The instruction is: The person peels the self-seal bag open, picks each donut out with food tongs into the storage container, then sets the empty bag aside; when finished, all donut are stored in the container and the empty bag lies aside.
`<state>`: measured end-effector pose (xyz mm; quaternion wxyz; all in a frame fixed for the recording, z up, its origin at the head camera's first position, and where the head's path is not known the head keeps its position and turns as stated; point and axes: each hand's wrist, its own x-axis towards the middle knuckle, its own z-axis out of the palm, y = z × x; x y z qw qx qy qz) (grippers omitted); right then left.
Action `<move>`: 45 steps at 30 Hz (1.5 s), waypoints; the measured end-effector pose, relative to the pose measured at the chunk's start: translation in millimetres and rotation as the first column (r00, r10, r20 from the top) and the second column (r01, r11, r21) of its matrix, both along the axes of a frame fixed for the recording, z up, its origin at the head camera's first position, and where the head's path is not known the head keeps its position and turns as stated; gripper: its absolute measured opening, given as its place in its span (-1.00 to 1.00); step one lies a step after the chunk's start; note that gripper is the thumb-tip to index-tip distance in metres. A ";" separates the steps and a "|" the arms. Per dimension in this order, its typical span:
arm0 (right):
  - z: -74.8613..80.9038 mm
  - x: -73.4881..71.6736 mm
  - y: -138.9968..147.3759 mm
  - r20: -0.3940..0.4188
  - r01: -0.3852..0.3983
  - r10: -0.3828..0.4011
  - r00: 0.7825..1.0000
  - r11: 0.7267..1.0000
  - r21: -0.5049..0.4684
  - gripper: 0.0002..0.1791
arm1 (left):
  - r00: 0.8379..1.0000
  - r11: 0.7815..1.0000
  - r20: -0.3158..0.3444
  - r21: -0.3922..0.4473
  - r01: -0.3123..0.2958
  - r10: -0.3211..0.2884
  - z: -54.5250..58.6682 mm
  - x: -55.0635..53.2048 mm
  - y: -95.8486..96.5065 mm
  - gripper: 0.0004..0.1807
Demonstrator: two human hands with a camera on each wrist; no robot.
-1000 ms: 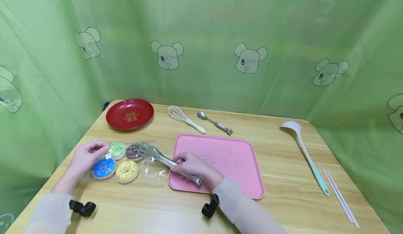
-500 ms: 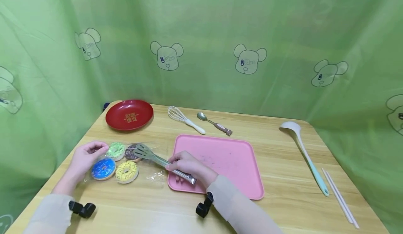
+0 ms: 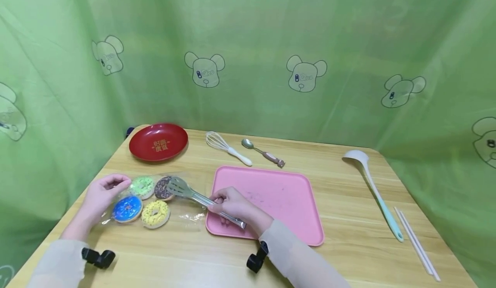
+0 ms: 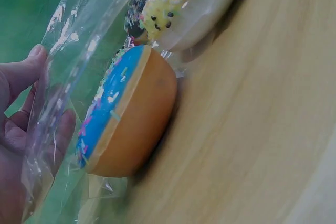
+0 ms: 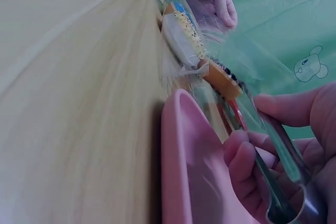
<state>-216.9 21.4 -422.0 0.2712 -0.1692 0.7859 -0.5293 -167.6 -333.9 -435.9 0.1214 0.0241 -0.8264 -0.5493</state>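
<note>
A clear plastic bag (image 3: pixel 182 208) lies on the wooden table (image 3: pixel 348 210) with a blue donut (image 3: pixel 127 208), a green one (image 3: pixel 141 186), a yellow one (image 3: pixel 155 213) and a chocolate one (image 3: pixel 162 189) in it. My left hand (image 3: pixel 106 189) pinches the bag's left edge beside the green donut; the left wrist view shows the film (image 4: pixel 68 56) between thumb and fingers, next to the blue donut (image 4: pixel 131 124). My right hand (image 3: pixel 232 204) grips metal tongs (image 3: pixel 197 197), whose slotted tips hover at the chocolate donut. That hand lies over the pink tray (image 3: pixel 279 202).
A red plate (image 3: pixel 158 141) sits at the back left. A whisk (image 3: pixel 226 147) and a spoon (image 3: pixel 263 152) lie behind the tray. A ladle (image 3: pixel 373 187) and white chopsticks (image 3: pixel 416 243) lie at the right. Green curtain encloses the table.
The tongs' tips slid a little left over the chocolate donut, then eased back slightly. My left hand kept its hold on the bag.
</note>
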 end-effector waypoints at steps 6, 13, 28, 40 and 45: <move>2.7 7.1 17.3 -0.019 0.013 -0.013 1.000 1.000 -0.002 -0.69 | 0.999 1.000 0.036 -0.011 -0.008 0.009 0.4 2.4 0.9 -0.53; 4.9 16.5 36.9 -0.002 0.020 -0.020 1.000 1.000 -0.013 -0.69 | 0.998 0.999 0.051 -0.045 -0.022 0.024 0.8 3.0 1.8 -0.49; -0.9 29.1 85.0 -0.028 0.023 -0.024 0.999 0.999 -0.044 -0.61 | 0.997 0.997 0.067 -0.076 -0.021 0.027 2.6 2.4 5.4 -0.51; 6.6 39.0 132.2 -0.050 0.113 -0.115 0.992 0.993 -0.044 -0.54 | 0.996 0.998 0.078 -0.052 -0.027 0.031 5.4 2.0 4.7 -0.50; 7.8 41.5 158.4 -0.057 0.186 -0.190 0.980 0.980 -0.070 -0.54 | 0.996 0.999 0.087 -0.044 -0.023 0.026 5.9 1.4 3.9 -0.51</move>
